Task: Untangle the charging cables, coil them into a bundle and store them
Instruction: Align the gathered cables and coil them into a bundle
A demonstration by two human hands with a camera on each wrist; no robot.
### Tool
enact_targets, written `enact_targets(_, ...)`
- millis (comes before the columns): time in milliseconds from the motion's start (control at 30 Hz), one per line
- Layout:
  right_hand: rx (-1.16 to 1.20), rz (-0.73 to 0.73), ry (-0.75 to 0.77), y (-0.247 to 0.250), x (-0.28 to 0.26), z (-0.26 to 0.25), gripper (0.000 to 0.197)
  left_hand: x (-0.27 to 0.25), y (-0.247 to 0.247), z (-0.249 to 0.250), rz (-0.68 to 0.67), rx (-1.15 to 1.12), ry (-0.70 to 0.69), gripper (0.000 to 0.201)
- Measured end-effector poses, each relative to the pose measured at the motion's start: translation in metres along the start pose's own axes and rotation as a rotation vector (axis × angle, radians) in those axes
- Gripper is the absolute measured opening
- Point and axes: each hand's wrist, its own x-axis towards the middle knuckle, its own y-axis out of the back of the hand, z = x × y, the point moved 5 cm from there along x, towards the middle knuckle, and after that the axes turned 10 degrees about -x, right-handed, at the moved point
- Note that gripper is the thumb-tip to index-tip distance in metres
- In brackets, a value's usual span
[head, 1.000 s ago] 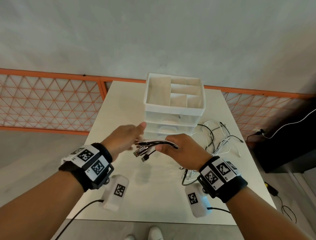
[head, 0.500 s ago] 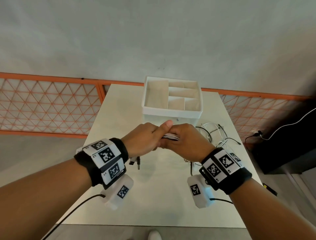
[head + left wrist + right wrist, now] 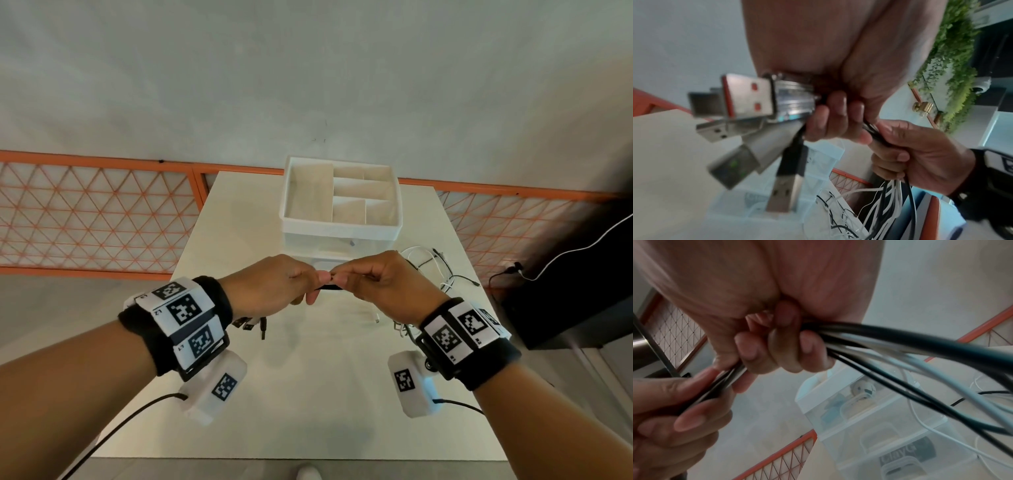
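Both hands hold one bundle of black and white charging cables (image 3: 330, 287) above the white table (image 3: 308, 411), in front of the organiser. My left hand (image 3: 274, 287) grips the bundle near its end; several USB plugs (image 3: 748, 116) stick out below that fist, also seen as USB plugs (image 3: 251, 323) under the wrist. My right hand (image 3: 383, 282) grips the same cables (image 3: 890, 344) just to the right, knuckles almost touching the left. The loose cable tails (image 3: 888, 199) hang from the right fist to a tangle (image 3: 431, 270) on the table.
A white drawer organiser (image 3: 339, 226) with open top compartments stands at the table's far middle; its clear drawers (image 3: 879, 426) hold small items. An orange mesh railing (image 3: 96, 219) runs behind. A dark cabinet (image 3: 575, 291) with its own wire stands at the right.
My left hand came in from the left and closed round the cable ends beside the right hand. Both hands then rose a little, with the plugs now hanging under the left wrist.
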Motion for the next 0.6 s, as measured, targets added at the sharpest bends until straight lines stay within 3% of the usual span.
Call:
enact_targets(167,-0.051,-0.001,-0.070,0.001,0.002,0.006,0.025,-0.001,0.009,0.002,0.094,0.015,-0.036,0.052)
enact_targets(267,0.048,-0.080,-0.163,0.004,0.000,0.018,0.047,-0.005,0.020,0.001,0.163,-0.034,-0.078,0.051)
enact_targets(333,0.149,-0.082,-0.157,0.007,-0.003,0.021,0.046,-0.007,0.022,-0.002,0.167,-0.075,-0.085,0.050)
enact_targets(500,0.433,-0.017,-0.147,0.021,-0.006,0.025,0.037,-0.008,0.029,0.000,0.212,-0.218,-0.124,0.047)
enact_targets(600,0.483,0.137,-0.066,0.028,-0.004,0.012,0.036,-0.008,0.036,0.002,0.282,-0.420,-0.152,0.046)
